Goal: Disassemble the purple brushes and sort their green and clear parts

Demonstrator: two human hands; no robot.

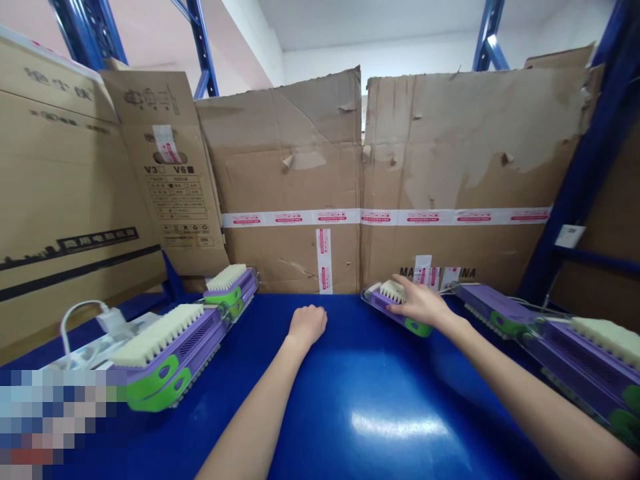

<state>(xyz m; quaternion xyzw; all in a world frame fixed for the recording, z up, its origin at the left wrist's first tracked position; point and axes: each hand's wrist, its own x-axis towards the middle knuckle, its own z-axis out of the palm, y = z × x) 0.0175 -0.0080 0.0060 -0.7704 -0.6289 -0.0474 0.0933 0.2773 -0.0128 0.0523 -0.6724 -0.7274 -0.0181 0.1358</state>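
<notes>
Head view. The blue shelf (380, 400) is seen from its near edge, and both bare forearms reach across it toward the back.

The right hand (420, 303) lies palm down on a purple brush (383, 299) close to the back edge, right of centre. Its fingers are loosely spread over the top and its thumb runs along the near flank. Whether they clasp the body cannot be told.

The brush rests on the shelf with its pale bristles upward. Its long axis runs on a diagonal: the bristled end points to the back and left, and the green end points to the near right, showing just beyond the wrist.

The left hand (307, 325) rests on bare shelf at the centre, curled into a loose fist with the fingers pressed together. It is apart from the brush and nothing shows in it.

- **Left edge:** a stack of like brushes (170, 347) lies there, with a second stack (230, 290) behind it at the back-left corner. Beside them is a white power strip (85, 347) with a looped cable.
- **Right edge:** a row of brushes (590, 360) runs from just beside the held one to the near corner.
- **Back edge:** taped cardboard boxes (450, 167) stand as a wall directly behind the brush. A blue rack upright (575, 187) rises at the right.
</notes>
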